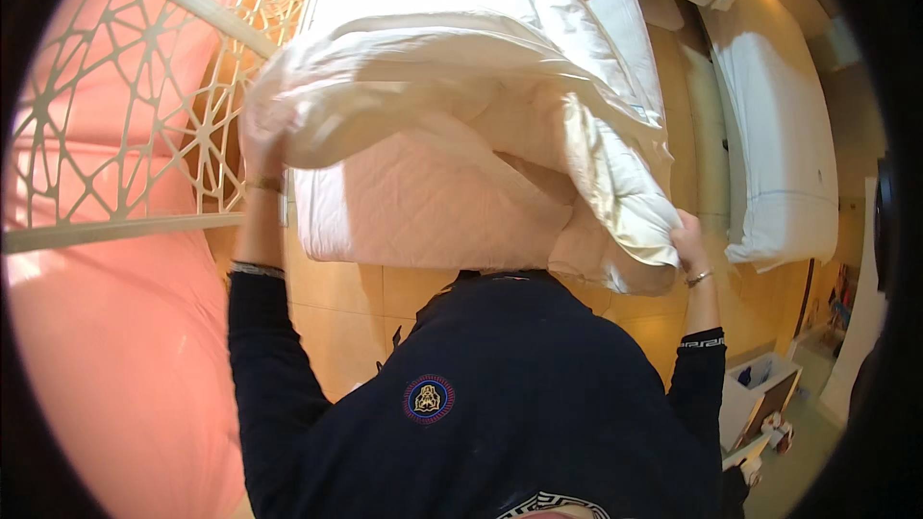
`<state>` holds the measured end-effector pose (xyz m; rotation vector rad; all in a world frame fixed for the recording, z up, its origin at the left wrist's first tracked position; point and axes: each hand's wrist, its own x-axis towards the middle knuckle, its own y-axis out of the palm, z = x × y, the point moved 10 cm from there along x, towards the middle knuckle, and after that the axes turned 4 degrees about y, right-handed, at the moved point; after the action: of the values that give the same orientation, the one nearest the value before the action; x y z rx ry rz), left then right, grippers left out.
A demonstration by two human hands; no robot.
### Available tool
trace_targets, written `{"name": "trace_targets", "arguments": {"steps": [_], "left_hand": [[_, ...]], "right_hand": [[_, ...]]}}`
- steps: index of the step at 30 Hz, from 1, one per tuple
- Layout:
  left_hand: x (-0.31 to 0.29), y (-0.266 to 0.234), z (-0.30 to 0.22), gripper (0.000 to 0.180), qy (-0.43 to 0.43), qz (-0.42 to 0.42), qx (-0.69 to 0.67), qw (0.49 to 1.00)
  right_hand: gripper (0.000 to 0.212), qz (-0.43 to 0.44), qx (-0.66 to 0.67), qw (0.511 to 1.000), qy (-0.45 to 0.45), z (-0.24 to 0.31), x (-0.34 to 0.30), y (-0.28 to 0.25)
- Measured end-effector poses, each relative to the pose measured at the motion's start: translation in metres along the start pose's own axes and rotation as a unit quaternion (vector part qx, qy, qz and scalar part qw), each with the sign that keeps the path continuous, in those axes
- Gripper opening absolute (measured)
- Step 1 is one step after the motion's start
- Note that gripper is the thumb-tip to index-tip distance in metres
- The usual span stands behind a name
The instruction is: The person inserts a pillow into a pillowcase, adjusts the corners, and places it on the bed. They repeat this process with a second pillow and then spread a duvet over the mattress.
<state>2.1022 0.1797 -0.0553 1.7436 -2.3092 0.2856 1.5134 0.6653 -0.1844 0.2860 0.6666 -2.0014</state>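
Note:
A white duvet [423,34] is raised at its near edge, which arches above the bed between my two hands. My left hand [269,130] is closed on the duvet's left corner, blurred by motion and partly covered by the cloth. At the right, my right hand [688,238] grips the other corner, its fingers wrapped round a bunched, shiny fold. Below the lifted edge shows a quilted mattress [413,202] with a pale cover. A loose part of the bedding droops over the mattress's near right corner.
A white lattice screen [135,106] stands close by my left arm, with pink cloth [115,356] behind and below it. Across a tiled floor gap [687,77] to the right is a second white bed [784,135]. An open-topped white box [760,389] sits at the lower right.

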Motion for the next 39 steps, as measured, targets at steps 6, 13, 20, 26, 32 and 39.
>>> {"name": "trace_targets", "arguments": {"steps": [6,13,20,26,32,39], "left_hand": [[-0.182,0.178,0.159,0.040,-0.347,0.169,-0.032,0.922],[-0.189,0.252,0.161,0.071,-0.550,0.146,-0.290,0.770],[-0.168,0.241,0.214,0.016,-0.506,0.089,-0.198,0.835],[-0.178,0.199,0.149,0.031,-0.431,0.126,-0.200,0.871],[-0.179,0.206,0.008,0.041,-0.285,0.174,-0.161,0.929],[-0.263,0.295,-0.177,0.028,-0.028,0.356,-0.002,0.934]], "right_hand": [[0.040,0.023,-0.099,0.994,-0.048,0.098,-0.044,0.107],[0.040,0.170,-0.129,0.973,-0.087,0.216,-0.158,0.179],[0.033,0.108,-0.026,0.993,-0.043,0.156,-0.154,0.172],[0.026,0.052,0.102,0.993,-0.013,0.105,-0.137,0.165],[0.023,0.043,0.237,0.970,-0.025,0.090,-0.105,0.141],[0.023,-0.021,0.287,0.952,-0.107,0.098,-0.187,0.039]]}}
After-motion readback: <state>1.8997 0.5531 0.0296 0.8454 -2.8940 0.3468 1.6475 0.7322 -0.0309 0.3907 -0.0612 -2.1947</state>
